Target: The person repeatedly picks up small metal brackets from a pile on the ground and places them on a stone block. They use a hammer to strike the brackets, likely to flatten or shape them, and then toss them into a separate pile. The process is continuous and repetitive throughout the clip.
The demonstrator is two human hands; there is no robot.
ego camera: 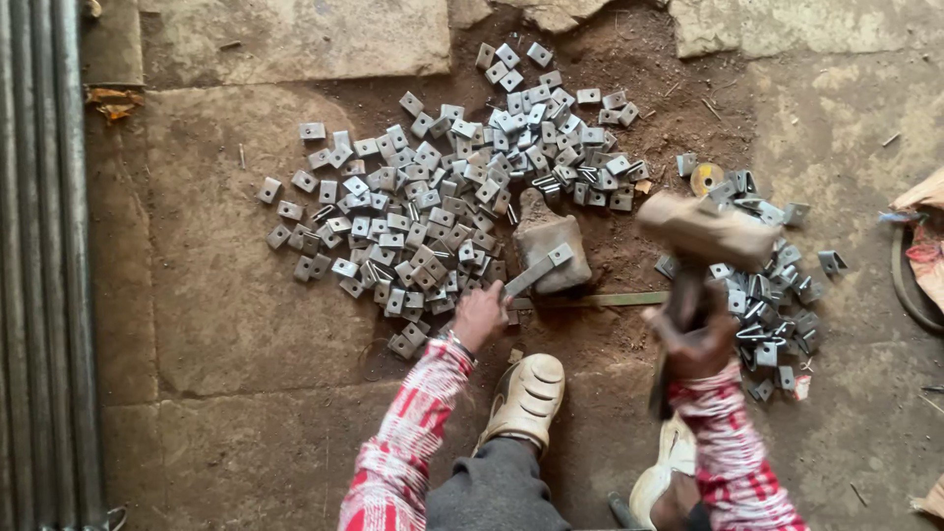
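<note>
Left hand (479, 315) pinched the near end of a long metal bracket (536, 272) lying across a worn stone block (551, 248). Right hand (694, 339) was closed around the handle of a raised hammer (706, 228), blurred, up and right of the block. Doing this well likely meant keeping the bracket flat, fingers well back, and the blow square on the far end. Flat square plates (433, 197) were piled beyond the left hand; bent pieces (772, 295) lay right of the hammer hand. Dirt and stone slab floor (226, 295), steel rods (39, 246) far left.
</note>
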